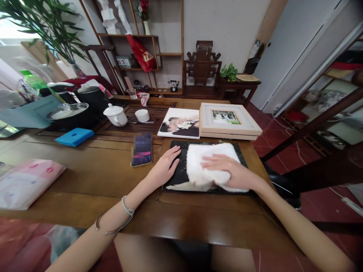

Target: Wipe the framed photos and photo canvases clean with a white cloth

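A fluffy white cloth [198, 166] lies on a dark, speckled panel [180, 175] near the table's front edge. My right hand [231, 170] grips the cloth, its fingers stretched across the top and its thumb among the folds at the near edge. My left hand [167, 164] rests at the panel's left side, open, its fingers extended and nothing in them. A pale streak or strip [190, 186] shows along the panel's near edge; its material is unclear. The cloth hides much of the panel's middle and right.
A phone [142, 149] lies left of my left hand. Behind the panel are a photo print [181, 124] and pale picture frames [246, 121]. Further left stand a white lidded cup [115, 116], a small white bowl [142, 115], a blue block [74, 136] and a tissue pack [30, 183].
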A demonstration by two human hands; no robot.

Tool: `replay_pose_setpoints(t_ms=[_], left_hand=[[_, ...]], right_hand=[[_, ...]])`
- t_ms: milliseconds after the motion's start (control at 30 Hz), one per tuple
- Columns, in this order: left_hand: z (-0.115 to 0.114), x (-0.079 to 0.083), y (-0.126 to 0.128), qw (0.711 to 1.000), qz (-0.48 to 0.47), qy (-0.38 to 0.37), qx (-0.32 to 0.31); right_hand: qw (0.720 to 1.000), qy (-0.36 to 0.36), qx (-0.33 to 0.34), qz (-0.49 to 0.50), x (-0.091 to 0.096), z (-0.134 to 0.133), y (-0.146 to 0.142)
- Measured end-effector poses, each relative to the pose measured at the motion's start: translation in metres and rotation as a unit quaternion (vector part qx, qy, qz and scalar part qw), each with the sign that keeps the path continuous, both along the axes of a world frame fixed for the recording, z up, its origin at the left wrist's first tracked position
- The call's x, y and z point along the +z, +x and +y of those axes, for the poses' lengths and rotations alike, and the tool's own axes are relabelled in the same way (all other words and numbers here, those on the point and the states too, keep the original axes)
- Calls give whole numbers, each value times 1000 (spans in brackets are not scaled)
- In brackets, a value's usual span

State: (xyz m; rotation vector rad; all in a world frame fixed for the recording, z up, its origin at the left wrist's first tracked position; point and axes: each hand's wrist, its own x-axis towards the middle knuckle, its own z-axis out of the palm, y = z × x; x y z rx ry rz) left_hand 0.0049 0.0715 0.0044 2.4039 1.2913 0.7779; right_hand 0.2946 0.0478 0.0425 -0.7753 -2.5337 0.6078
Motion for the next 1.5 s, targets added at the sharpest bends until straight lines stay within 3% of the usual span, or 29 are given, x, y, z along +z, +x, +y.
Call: replay_pose_setpoints(t_ms=[67,167,400,500,567,733,833,933,1033,1100,1167,1300,1500], left_hand=[[0,0,0,1000,-1,2,-4],[1,0,0,1000,-6,4,-6],[0,1,0,1000,-7,-1,-1],[0,0,0,1000,-11,1,-1],[0,0,0,1000,-12,0,-1],[1,-1,0,1000,-2,2,1],[1,-1,1,1000,-3,2,2],[1,-1,1,1000,-7,2,1],[1,-1,1,1000,-5,-1,-1],[1,-1,0,1000,-3,-1,-1],[2,-1,0,1000,-2,1,1],[1,-1,0,1000,0,0,3],[0,-1,1,1000,-7,-1,4]], right_hand=[[995,-34,94,-16,4,-12,-11],[990,-70,120,-3,6,-12,-13],[990,-83,-105,47,2,31,42],[979,-135,-142,50,8,33,62],[976,-184,-108,45,15,27,70],[946,-309,102,-9,34,7,72],[932,-341,120,-13,37,1,71],[952,-303,21,24,29,6,70],[970,-187,-123,93,15,18,67],[970,-114,-174,126,8,25,63],[971,-91,-173,135,5,29,61],[976,-172,-80,111,5,17,66],[975,-180,-26,129,4,-47,53]])
